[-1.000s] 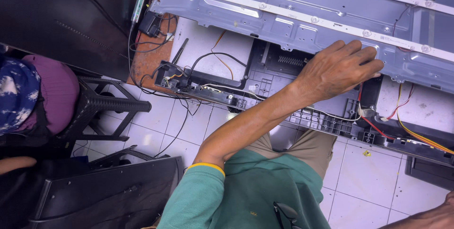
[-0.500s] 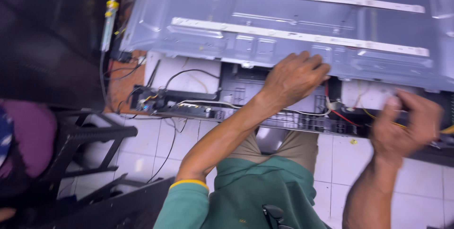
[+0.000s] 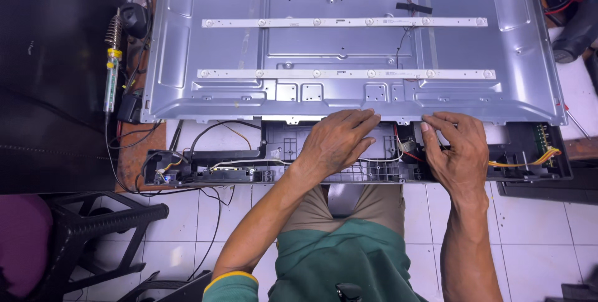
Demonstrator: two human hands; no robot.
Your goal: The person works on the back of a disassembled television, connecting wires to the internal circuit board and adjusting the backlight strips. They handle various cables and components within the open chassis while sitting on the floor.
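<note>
A: Largest item first?

B: One metal panel (image 3: pixel 349 46), grey, lay flat and filled most of the head view. It carried three white strips (image 3: pixel 346 74) running across it, one above another, each dotted with small round lenses.

A: Below it?

B: One black frame (image 3: pixel 280 152) ran along the panel's near edge, with wires in it: a black loop at the left, a yellow-orange bundle (image 3: pixel 529 158) at the right, red ones between the hands.

A: Hands?

B: Two. The left hand (image 3: pixel 339 143) lay palm down on the frame, fingers spread and loosely bent, tips touching the panel's near edge; it gripped nothing. The right hand (image 3: pixel 458 149) lay just beside it to the right, palm down, fingers curled onto the same edge by the red wires. I could not tell whether anything was pinched under those fingers.

A: Off to the side?

B: One black stool (image 3: pixel 93 227) stood at lower left on the white tiled floor (image 3: pixel 542 227). One soldering iron (image 3: pixel 112 71) with a yellow collar and a coil spring lay left of the panel, well apart from both hands.
</note>
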